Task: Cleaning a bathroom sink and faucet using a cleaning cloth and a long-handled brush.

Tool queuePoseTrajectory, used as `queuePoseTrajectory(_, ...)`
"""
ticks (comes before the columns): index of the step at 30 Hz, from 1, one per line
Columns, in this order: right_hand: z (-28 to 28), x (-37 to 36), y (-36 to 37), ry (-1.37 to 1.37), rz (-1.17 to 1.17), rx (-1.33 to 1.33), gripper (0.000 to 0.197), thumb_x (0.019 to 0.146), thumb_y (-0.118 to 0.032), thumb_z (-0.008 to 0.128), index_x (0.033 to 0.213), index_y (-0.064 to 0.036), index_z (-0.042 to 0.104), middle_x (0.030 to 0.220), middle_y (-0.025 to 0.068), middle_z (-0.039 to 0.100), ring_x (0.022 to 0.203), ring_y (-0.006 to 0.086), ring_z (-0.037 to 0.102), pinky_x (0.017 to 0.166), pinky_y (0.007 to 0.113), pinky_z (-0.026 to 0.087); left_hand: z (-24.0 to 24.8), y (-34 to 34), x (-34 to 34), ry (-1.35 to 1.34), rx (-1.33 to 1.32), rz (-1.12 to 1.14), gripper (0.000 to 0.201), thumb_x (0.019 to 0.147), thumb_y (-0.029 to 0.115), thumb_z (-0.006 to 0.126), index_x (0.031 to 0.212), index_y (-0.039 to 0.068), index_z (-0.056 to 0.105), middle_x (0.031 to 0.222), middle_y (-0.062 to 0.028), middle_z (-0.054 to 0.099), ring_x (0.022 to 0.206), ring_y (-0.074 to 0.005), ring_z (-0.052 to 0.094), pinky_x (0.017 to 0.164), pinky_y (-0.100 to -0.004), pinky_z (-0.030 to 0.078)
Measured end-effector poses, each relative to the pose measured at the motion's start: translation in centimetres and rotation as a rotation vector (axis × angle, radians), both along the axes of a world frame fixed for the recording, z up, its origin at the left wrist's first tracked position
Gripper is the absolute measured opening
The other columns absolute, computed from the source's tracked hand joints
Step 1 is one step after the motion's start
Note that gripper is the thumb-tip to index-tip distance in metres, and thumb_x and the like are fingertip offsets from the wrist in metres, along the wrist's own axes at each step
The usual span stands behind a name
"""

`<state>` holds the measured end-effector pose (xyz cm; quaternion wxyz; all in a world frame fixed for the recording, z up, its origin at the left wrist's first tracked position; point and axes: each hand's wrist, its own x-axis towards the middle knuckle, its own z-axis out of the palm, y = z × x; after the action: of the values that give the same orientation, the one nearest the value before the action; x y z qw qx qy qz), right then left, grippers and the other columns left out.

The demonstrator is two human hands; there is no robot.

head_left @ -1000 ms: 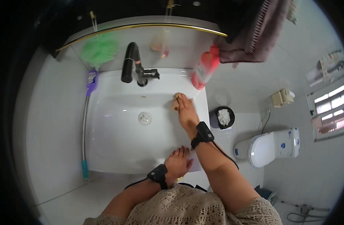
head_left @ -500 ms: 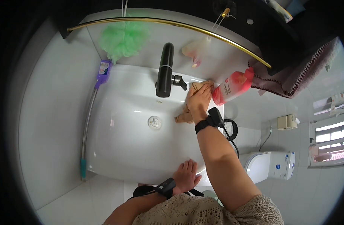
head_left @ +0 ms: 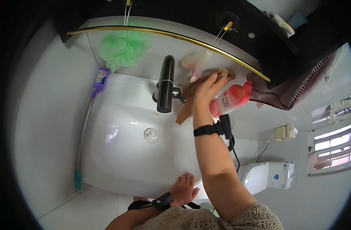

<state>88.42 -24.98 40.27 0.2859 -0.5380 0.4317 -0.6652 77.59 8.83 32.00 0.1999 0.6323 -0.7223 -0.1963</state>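
Note:
My right hand (head_left: 210,89) is at the back right of the white sink (head_left: 118,161), smeared a little by motion. It presses a tan-brown cloth (head_left: 187,109) up against the wall, and one end of the cloth hangs down over the sink's back edge. Close beside that hand stands a pink and clear bottle (head_left: 231,100) with a red cap. At the sink's front rim rests my left hand (head_left: 183,191), fingers stretched out flat, holding nothing. A black faucet (head_left: 166,86) rises left of the cloth, its lever near my right hand.
A gold rail (head_left: 175,35) crosses above the sink. From it or near it hang a green bath puff (head_left: 123,50) and a pale pouch-like item (head_left: 196,63). A purple-headed long-handled tool (head_left: 100,78) leans at left. Right are a purple-grey towel (head_left: 275,92) and a toilet (head_left: 256,178).
My right hand has gone from the sink's back right corner up to the wall, taking the cloth along. My left hand stays on the front rim. The whole view has shifted slightly.

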Motion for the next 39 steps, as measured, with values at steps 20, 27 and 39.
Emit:
queuePoseTrajectory(20, -2.6, 1.9, -3.4, 0.358, -0.349, -0.109, 0.070, 0.091, -0.017, 0.050, 0.145, 0.0095, 0.015, 0.151, 0.0340, 0.011, 0.143, 0.0424, 0.012, 0.118, 0.047, 0.008, -0.2, -0.2, 0.3, 0.055, 0.003, 0.034, 0.063, 0.088, 0.039, 0.055, 0.125, -0.012, 0.048, 0.122, -0.0326, 0.052, 0.112, -0.0399, 0.053, 0.096, -0.0467, 0.042)
queuePoseTrajectory(27, -7.3, -0.4, -3.3, 1.121, 0.118, -0.494, 0.058, 0.085, -0.009, 0.046, 0.140, 0.0043, 0.036, 0.148, 0.0255, 0.031, 0.140, 0.0423, 0.022, 0.116, 0.052, 0.014, 0.1, -0.2, -0.4, 0.019, -0.025, 0.009, 0.061, 0.091, 0.041, 0.052, 0.124, -0.010, 0.047, 0.124, -0.0296, 0.052, 0.111, -0.0389, 0.054, 0.095, -0.0455, 0.043)
queuePoseTrajectory(39, 2.0, 1.0, 3.1, 0.690, 0.290, 0.179, 0.043, 0.090, -0.021, 0.047, 0.127, 0.0011, 0.050, 0.138, 0.0220, 0.046, 0.133, 0.0357, 0.036, 0.112, 0.049, 0.023, -0.3, 0.4, 0.1, 0.027, -0.043, 0.051, 0.058, 0.091, 0.041, 0.052, 0.122, -0.008, 0.047, 0.121, -0.0286, 0.053, 0.110, -0.0388, 0.054, 0.094, -0.0447, 0.044)
